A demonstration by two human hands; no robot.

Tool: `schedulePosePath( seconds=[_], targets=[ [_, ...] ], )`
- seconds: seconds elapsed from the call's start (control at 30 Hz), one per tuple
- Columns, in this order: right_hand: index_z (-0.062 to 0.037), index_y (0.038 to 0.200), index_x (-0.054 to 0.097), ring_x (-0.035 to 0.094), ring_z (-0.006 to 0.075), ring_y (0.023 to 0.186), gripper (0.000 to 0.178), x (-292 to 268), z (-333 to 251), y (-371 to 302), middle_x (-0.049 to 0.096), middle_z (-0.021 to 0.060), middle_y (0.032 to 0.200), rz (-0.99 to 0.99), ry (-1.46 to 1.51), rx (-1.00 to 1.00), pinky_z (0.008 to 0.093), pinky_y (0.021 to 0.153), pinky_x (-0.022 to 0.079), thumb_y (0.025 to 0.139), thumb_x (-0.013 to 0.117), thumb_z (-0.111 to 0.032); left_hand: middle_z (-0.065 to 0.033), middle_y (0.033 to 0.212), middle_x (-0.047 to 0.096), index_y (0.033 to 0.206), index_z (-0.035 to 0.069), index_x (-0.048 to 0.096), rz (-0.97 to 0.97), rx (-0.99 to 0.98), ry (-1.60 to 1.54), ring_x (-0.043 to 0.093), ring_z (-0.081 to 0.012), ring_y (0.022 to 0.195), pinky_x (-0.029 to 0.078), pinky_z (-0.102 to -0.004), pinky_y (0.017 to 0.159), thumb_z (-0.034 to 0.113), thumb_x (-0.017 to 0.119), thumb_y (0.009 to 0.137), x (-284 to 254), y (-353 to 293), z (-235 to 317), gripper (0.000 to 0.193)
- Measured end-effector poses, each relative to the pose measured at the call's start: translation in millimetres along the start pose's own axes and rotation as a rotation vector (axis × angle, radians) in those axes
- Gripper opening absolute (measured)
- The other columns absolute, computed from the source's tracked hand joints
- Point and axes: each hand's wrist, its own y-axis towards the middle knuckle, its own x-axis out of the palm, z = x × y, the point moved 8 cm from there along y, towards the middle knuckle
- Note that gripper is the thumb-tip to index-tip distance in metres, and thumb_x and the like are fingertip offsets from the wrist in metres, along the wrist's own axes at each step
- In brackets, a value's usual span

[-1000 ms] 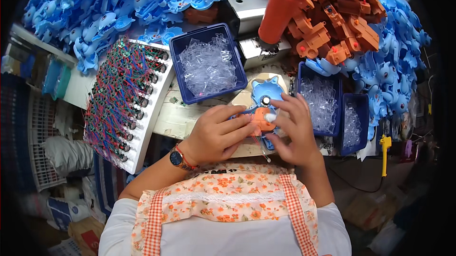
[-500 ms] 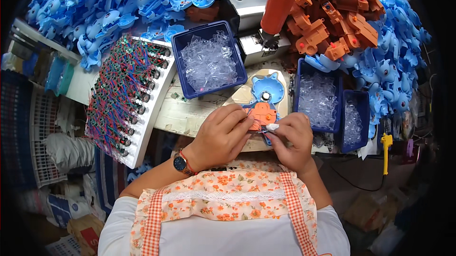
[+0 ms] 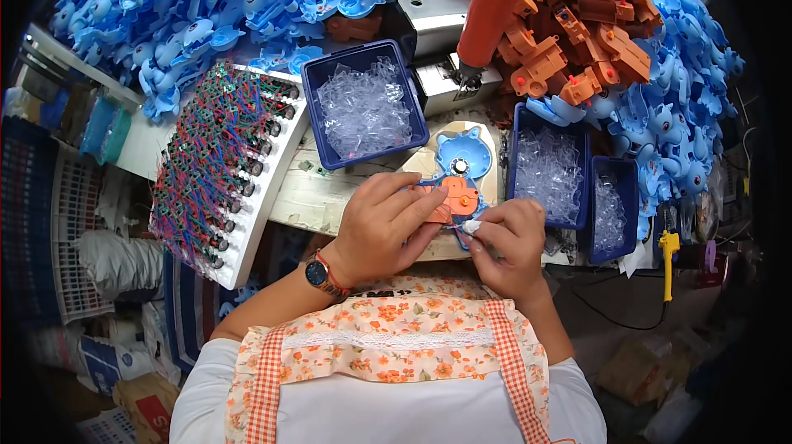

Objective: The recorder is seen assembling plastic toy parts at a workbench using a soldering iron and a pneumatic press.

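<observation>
Orange plastic box lies at the middle of the work spot, between the two hands, in the near part of a blue shell; the shell's round far end shows past the box. Left hand comes in from the left, fingers close together, fingertips over the box's left part; can't tell if they clamp anything. Right hand is at the box's near right corner, fingers curled, thumb and index fingertips near each other by thin wires; too small to tell if a wire is pinched. White wrap on the right index fingertip. Right part of the box, with its round knob, is uncovered by fingers.

Shell sits on a cream board on the bench. Left of it: dark blue bin of clear plastic pieces, then a white tray with tangled wired circuit boards. Right: a larger bin and a smaller bin, both with clear pieces. Far side: metal block, orange-red tool above the bench, orange box heap, blue shell heaps on left and right. Yellow-handled tool hangs at far right.
</observation>
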Motion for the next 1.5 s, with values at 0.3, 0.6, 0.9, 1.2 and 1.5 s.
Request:
schedulePosePath(
  seconds=[0.3,0.6,0.9,1.2,1.5],
  targets=[
    [-0.0086,0.085,0.064,0.056,0.0248,0.076,0.024,4,-1,-1,0.062,0.0044,0.082,0.034,0.069,0.0,0.0404,0.076,0.037,0.067,0.079,-0.009,-0.008,0.093,0.068,0.114,0.007,0.068,0.018,-0.013,-0.025,0.065,-0.0293,0.099,0.05,-0.0417,0.082,0.014,0.08,0.07,-4,-1,-2,0.045],
    [-0.0073,0.079,0.067,0.06,0.026,0.076,0.016,-5,-5,10,0.064,0.0058,0.081,-0.009,0.168,0.062,0.0386,0.073,0.04,0.068,0.078,-0.004,-0.0072,0.092,0.068,0.114,0.008,0.068,0.028,-0.013,-0.019,0.064,-0.029,0.099,0.049,-0.0421,0.083,0.017,0.079,0.072,-3,-1,-3,0.044],
    [-0.014,0.081,0.07,0.054,0.0173,0.075,0.017,-20,-50,16,0.061,0.0013,0.093,0.128,-0.287,-0.279,0.0312,0.065,0.039,0.065,0.075,-0.009,-0.007,0.085,0.067,0.103,0.006,0.07,0.027,-0.029,0.048,0.064,-0.0288,0.096,0.049,-0.0414,0.083,0.016,0.074,0.075,-6,8,0,0.03],
    [-0.0066,0.083,0.066,0.065,0.0226,0.077,0.015,-3,-18,-3,0.072,0.0075,0.1,0.022,-0.112,-0.204,0.0346,0.068,0.045,0.07,0.072,-0.006,-0.0065,0.082,0.069,0.097,0.008,0.071,-0.022,-0.028,0.085,0.066,-0.028,0.095,0.05,-0.0412,0.084,0.012,0.073,0.074,-4,11,2,0.024],
    [-0.0034,0.087,0.06,0.066,0.0363,0.109,0.019,17,-5,9,0.07,0.0183,0.112,-0.127,0.538,0.044,0.0427,0.094,0.048,0.075,0.073,0.004,-0.008,0.084,0.07,0.117,0.006,0.067,-0.071,-0.058,0.06,0.065,-0.0312,0.1,0.047,-0.0448,0.091,0.013,0.07,0.077,-7,16,4,0.041]
  ],
)
